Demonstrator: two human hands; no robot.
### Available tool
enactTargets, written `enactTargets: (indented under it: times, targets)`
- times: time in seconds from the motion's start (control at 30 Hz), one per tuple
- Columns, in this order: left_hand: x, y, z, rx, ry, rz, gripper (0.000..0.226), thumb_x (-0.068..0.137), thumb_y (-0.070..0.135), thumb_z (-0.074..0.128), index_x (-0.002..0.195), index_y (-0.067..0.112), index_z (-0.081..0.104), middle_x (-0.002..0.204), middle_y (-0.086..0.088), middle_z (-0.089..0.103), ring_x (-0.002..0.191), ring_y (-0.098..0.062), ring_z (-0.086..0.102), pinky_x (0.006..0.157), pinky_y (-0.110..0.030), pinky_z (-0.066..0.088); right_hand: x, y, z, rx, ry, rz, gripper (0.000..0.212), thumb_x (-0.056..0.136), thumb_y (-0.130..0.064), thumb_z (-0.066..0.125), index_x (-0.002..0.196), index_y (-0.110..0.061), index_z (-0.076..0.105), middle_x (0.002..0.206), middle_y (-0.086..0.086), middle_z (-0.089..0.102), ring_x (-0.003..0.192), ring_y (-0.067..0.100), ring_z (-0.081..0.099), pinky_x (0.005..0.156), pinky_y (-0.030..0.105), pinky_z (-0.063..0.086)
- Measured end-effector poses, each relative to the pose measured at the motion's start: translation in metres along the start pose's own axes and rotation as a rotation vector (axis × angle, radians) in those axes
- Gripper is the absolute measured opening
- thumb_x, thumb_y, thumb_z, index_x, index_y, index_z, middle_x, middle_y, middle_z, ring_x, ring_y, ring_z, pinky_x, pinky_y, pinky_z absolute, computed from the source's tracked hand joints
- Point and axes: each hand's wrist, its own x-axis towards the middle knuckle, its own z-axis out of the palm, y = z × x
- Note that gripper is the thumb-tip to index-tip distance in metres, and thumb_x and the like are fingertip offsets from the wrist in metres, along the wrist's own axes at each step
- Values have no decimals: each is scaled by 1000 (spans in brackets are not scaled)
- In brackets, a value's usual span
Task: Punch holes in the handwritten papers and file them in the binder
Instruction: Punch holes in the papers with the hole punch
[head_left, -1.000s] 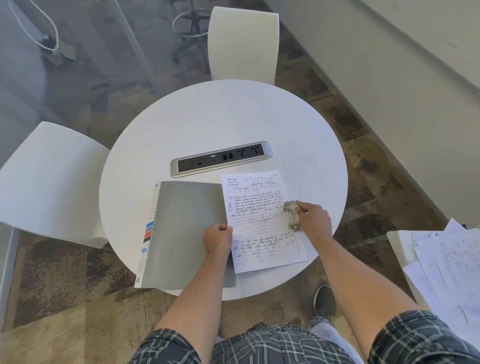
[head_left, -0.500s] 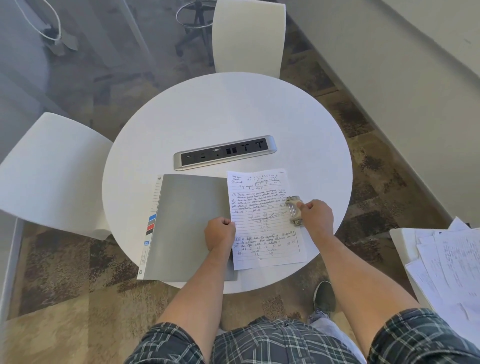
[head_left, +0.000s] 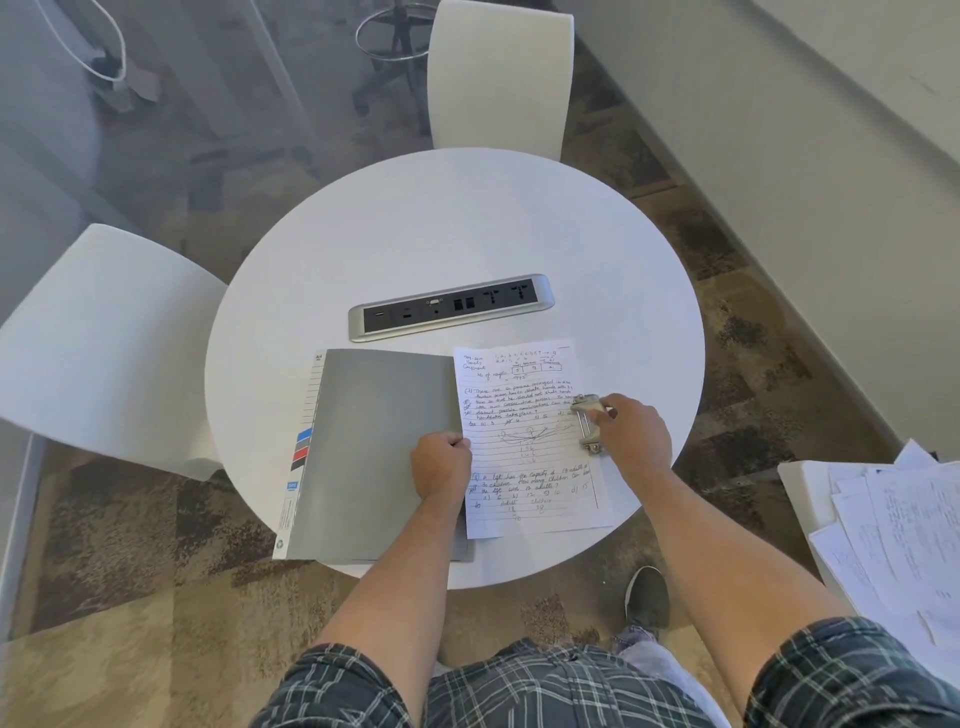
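Note:
A lined handwritten sheet (head_left: 524, 410) lies on the round white table (head_left: 457, 228), near its front edge. A grey binder (head_left: 374, 452) lies shut to the sheet's left, its right edge touching the sheet. My left hand (head_left: 441, 467) is closed into a fist at the sheet's left edge, where paper and binder meet, pinning the paper down. My right hand (head_left: 636, 434) grips a small metal hole punch (head_left: 587, 423) that sits over the middle of the sheet's right edge.
A silver power-socket strip (head_left: 452, 306) is set into the table behind the binder. White chairs stand at the far side (head_left: 501, 78) and at the left (head_left: 98, 343). A loose pile of handwritten papers (head_left: 898, 530) lies on a white surface at the right.
Both hands, the punch and the sheet keep their places on the table. Only the camera view has shifted slightly.

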Motion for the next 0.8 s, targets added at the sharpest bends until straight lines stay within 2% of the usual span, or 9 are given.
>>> enactTargets:
  times: [0.07, 0.13, 0.27, 0.43, 0.6, 0.8]
  targets:
    - [2, 1, -2, -13, 12, -4, 17, 91, 11, 69, 75, 13, 73, 81, -6, 77, 72, -23, 66, 69, -29, 53, 2, 0, -2, 21, -3, 12, 33, 98, -38, 66, 126, -22, 73, 113, 3, 77, 91, 22, 69, 79, 33, 55]
    - [4, 3, -4, -23, 28, -14, 13, 88, 12, 73, 78, 20, 70, 87, -3, 76, 79, -23, 68, 71, -28, 52, 4, -1, -4, 35, -2, 22, 32, 97, -35, 69, 124, -21, 74, 114, 2, 77, 97, 23, 71, 85, 37, 58]
    - [6, 4, -4, 6, 33, -17, 9, 85, 11, 75, 80, 17, 71, 86, -3, 74, 85, -27, 71, 75, -31, 56, 6, -1, -6, 30, -9, 20, 33, 95, -36, 72, 124, -20, 74, 118, 3, 76, 101, 25, 71, 87, 38, 58]
    - [4, 6, -2, 98, 35, 23, 2, 86, 10, 72, 86, 12, 71, 88, -2, 73, 83, -27, 67, 68, -28, 49, 10, -1, -9, -12, -27, 30, 27, 94, -42, 73, 114, -24, 75, 110, 2, 77, 94, 26, 71, 83, 37, 58]
    - [8, 2, -4, 124, 4, 33, 7, 86, 15, 76, 90, 12, 71, 91, -2, 74, 87, -26, 69, 70, -28, 49, 9, -1, -5, -8, -24, 43, 23, 96, -40, 71, 113, -25, 73, 109, 3, 77, 91, 26, 71, 82, 37, 58]
    - [17, 0, -6, 78, -23, 21, 9, 83, 11, 78, 85, 7, 70, 90, -6, 75, 82, -25, 68, 74, -30, 54, 10, -1, -7, 42, -46, 81, 22, 91, -45, 74, 105, -29, 71, 102, -4, 74, 89, 23, 69, 75, 31, 48]
